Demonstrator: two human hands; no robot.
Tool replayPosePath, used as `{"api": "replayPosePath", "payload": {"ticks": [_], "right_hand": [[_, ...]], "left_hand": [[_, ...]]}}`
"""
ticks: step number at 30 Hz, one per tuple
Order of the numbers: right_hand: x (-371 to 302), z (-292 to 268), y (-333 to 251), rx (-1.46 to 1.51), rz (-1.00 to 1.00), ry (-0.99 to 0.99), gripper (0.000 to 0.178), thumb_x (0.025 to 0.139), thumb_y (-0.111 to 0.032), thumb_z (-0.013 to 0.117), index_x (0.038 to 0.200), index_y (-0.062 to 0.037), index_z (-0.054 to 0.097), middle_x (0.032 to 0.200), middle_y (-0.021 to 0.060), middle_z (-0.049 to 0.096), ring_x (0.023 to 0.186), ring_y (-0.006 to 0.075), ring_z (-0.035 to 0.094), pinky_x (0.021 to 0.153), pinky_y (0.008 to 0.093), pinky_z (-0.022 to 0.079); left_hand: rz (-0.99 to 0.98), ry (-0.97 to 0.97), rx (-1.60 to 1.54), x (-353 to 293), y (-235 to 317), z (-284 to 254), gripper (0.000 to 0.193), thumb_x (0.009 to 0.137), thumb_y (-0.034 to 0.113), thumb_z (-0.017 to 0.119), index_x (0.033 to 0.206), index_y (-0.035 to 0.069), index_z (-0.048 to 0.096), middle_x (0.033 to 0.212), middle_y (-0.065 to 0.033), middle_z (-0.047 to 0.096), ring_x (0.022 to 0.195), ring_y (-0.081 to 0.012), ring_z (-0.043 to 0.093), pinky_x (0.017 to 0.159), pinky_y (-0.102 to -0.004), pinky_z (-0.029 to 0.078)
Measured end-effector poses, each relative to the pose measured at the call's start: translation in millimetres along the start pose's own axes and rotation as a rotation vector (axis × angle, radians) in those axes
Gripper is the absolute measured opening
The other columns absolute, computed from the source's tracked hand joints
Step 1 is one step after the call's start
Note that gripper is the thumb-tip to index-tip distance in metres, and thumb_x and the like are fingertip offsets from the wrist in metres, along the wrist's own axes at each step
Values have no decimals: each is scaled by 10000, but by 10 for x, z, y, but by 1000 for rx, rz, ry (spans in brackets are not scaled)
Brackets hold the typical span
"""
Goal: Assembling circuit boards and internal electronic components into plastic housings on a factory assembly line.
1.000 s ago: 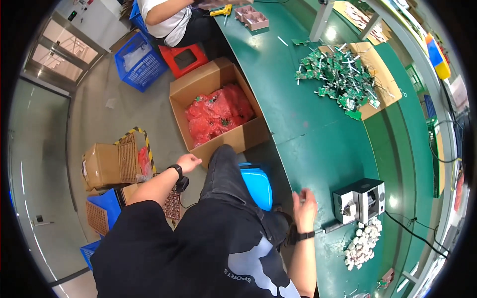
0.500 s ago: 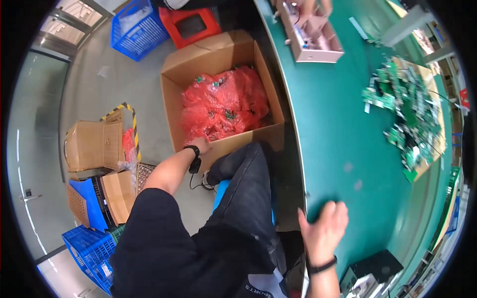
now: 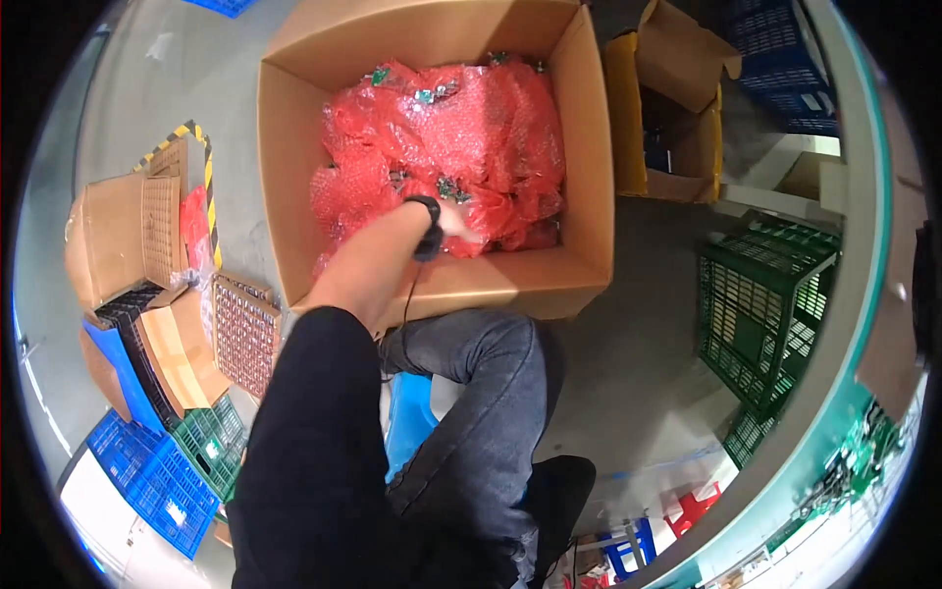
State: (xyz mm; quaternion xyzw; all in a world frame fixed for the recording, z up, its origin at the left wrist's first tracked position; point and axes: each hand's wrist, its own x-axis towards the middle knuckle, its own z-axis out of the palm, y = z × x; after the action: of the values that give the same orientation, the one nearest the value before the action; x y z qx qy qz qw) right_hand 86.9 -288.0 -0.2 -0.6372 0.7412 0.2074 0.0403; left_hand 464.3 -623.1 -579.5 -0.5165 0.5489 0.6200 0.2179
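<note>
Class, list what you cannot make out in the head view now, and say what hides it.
All in the head view:
Left hand: blurred; whether it grips anything is unclear.
Right hand: out of view.
Contents of the red bubble wrap: mostly covered by the wrap; only green bits show.
Blue plastic item: partly hidden by the person's leg.
Green boards, lower right: too small and blurred near the rim to count.

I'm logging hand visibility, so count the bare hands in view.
1: the left hand, blurred, at the red bubble-wrap packs inside the large cardboard box. No right hand shows; it may be hidden or out of frame.
</note>
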Motion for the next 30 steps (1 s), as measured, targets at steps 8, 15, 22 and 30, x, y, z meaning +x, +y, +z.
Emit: {"api": "replayPosePath", "payload": {"ticks": [8, 15, 22, 30], "right_hand": [[296, -213, -218, 81, 163, -162, 880, 605, -511, 979, 1200, 14, 598, 1203, 338, 602, 1108, 552, 606, 937, 616, 532], [285, -212, -165, -78, 106, -276, 875, 605, -504, 982, 1204, 10, 603, 1184, 326, 610, 1100, 539, 614, 925, 598, 541], [41, -72, -179, -65, 96, -26, 863, 623, -519, 969, 1203, 14, 616, 1166, 322, 620, 1064, 531, 620, 897, 574, 546], [271, -29, -286, 243, 132, 93, 654, 585, -370, 945, 902, -32, 483, 923, 209, 477, 894, 439, 531, 784, 521, 459]], "left_hand": [[-165, 778, 391, -81, -1275, 200, 817, 778, 475, 821, 1402, 36, 531, 1503, -220, 454, 1378, -391, 482, 1080, -498, 494], [-333, 1192, 493, 113, -1664, 515, 582, 826, 167, 747, 1376, 142, 558, 1443, -199, 516, 1285, -366, 581, 953, -490, 578], [-71, 1238, -215, -1309, -866, 75, 564, 846, 76, 732, 1384, 127, 569, 1180, -179, 703, 1042, -354, 705, 863, -419, 590], [750, 675, -1478, -3119, 1299, -137, 454, 944, -10, 650, 1388, 29, 567, 1276, -95, 681, 1220, -235, 641, 1080, -407, 500]]}}
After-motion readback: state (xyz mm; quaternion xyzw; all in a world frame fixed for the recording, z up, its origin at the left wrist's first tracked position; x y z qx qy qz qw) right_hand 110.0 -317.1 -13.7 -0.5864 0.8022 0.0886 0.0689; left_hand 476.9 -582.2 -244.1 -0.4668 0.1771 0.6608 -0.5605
